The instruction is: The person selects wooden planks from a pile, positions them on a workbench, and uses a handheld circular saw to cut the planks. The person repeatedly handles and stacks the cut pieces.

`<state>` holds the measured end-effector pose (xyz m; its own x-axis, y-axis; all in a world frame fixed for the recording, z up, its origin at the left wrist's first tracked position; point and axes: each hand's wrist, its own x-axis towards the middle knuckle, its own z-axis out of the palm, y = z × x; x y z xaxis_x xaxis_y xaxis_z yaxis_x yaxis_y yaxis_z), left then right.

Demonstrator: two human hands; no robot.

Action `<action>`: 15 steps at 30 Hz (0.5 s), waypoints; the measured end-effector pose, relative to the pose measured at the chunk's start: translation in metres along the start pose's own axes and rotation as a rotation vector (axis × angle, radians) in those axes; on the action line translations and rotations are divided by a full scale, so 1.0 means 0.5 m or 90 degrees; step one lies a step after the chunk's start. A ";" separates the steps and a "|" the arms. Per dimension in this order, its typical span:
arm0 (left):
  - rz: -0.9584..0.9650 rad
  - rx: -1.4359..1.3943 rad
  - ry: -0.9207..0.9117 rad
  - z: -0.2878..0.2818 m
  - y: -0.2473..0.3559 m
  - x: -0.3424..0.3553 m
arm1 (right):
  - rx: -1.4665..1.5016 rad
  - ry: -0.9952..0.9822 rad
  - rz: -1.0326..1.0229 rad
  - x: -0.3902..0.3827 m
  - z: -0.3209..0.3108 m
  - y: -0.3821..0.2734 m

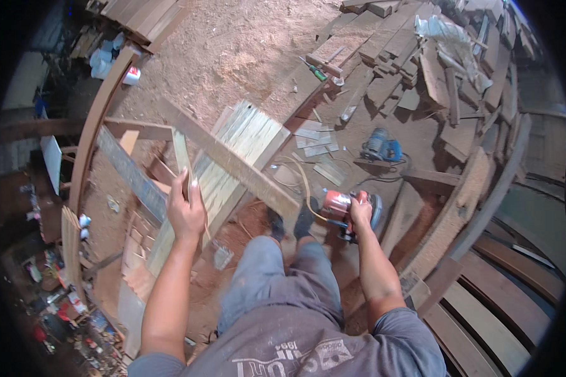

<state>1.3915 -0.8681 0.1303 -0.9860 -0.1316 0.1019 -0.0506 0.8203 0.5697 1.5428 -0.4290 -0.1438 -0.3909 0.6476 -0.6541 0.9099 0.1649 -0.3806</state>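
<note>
Thin and pale, a wood strip (181, 151) stands up in my left hand (186, 213), its fingers closed around it. My right hand (361, 212) grips the handle of a red circular saw (337, 202) with a rounded grey guard, held out beside my right leg. A yellowish cord (308, 182) runs from the saw. Ahead of my left hand, a long wooden bar (233, 162) crosses slantwise over pale boards (248, 132). The saw's blade cannot be made out.
A blue power tool (380, 147) lies on the ground ahead to the right. Wood offcuts (390, 50) pile up at the far right. A curved timber (100, 125) rises on the left, near a white bucket (132, 75). A green-handled tool (316, 71) rests on a far plank.
</note>
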 end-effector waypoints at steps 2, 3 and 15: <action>-0.013 0.005 -0.009 -0.004 -0.007 -0.004 | -0.040 -0.062 0.062 0.013 0.027 -0.011; -0.010 0.004 -0.015 -0.002 -0.015 -0.005 | -0.088 -0.089 0.073 0.047 0.044 0.007; -0.084 -0.091 -0.050 -0.013 -0.069 -0.025 | -0.241 -0.124 0.056 0.372 0.201 0.176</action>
<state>1.4066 -0.8986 0.1147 -0.9820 -0.1843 -0.0419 -0.1625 0.7103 0.6849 1.5362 -0.3691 -0.3646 -0.2959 0.5242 -0.7985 0.9132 0.4004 -0.0755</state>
